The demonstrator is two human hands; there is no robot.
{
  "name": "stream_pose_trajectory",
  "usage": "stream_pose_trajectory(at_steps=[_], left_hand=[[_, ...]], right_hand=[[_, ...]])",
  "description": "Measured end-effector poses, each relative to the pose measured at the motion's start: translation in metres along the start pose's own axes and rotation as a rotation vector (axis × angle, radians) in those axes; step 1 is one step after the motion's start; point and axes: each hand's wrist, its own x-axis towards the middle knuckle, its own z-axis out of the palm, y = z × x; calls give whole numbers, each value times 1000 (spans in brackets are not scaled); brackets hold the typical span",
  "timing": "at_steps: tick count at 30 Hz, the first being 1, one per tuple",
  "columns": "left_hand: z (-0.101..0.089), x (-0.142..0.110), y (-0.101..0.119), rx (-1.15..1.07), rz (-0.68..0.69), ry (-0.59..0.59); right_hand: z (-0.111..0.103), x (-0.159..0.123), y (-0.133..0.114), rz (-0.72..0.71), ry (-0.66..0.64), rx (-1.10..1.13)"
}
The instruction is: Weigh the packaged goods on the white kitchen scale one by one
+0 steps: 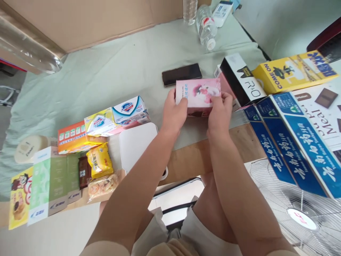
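A pink printed box (pixel 198 93) is held just above the table's near side. My left hand (pixel 174 112) grips its left end, thumb on the top face. At the right end my right hand (pixel 220 111) closes around it, thumb also on top. Its underside is hidden from view. Right behind the box lies a dark smartphone (pixel 182 74). To the right of my right hand stands a black and white box (pixel 243 80), with another pink box (pixel 227 86) partly hidden beside it.
Blue toothpaste boxes (pixel 301 142) and a yellow box (pixel 294 73) stand on the right, above a fan (pixel 301 213). Soap boxes (pixel 129 111), an orange box (pixel 76 137), green boxes (pixel 50 185) and a white flat device (pixel 137 142) sit left. A plastic bottle (pixel 207 28) lies at the back.
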Motion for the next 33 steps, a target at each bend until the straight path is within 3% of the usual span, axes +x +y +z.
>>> stream_pose_trajectory(at_steps=[1, 4, 7, 13, 17, 22, 27, 31, 33], left_hand=[[-2, -4, 0, -5, -16, 11], [-7, -10, 0, -25, -69, 19], [-9, -9, -1, -37, -87, 10], [-8, -6, -7, -25, -73, 13], [-9, -5, -4, -2, -145, -49], [-17, -3, -5, -41, -207, -114], [-18, -4, -2, -178, -95, -252], [-20, -11, 8, -213, -2, -303], [-32, -22, 13, -245, 77, -336]], right_hand=[[2, -6, -12, 133, 94, 59], [5, -21, -40, 313, 112, 193], [2, -26, -52, 362, 104, 220], [6, -18, -50, 404, 121, 238], [10, -15, -53, 436, 136, 285], [10, -15, -54, 398, 102, 274], [11, -19, -53, 379, 142, 307], [9, -25, -48, 199, 184, 421], [7, -32, -48, 52, 125, 429]])
